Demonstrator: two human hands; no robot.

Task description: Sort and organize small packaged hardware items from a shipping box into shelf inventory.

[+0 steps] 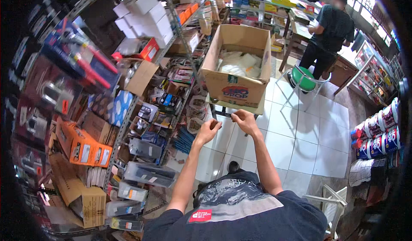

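Observation:
My left hand (208, 131) and my right hand (245, 121) are raised in front of my body, a short gap apart. The fingers of both are curled towards the thumbs. I see nothing between them, but the fingertips are too small to settle whether a thin thing is pinched there. Just beyond the hands stands an open cardboard carton (236, 89) bearing print. Inside it lies a heap of clear plastic bags (241, 64), their contents unclear. Under the carton is a small stand (262, 107) with dark legs, apart from both hands.
Metal shelving (119, 144) packed with hardware runs along the left. A person (333, 31) stands by a wooden table at the back right, near a green-seated metal chair (303, 80). Paint pails (378, 141) are stacked at right. A white plastic chair (333, 202) stands behind on the right.

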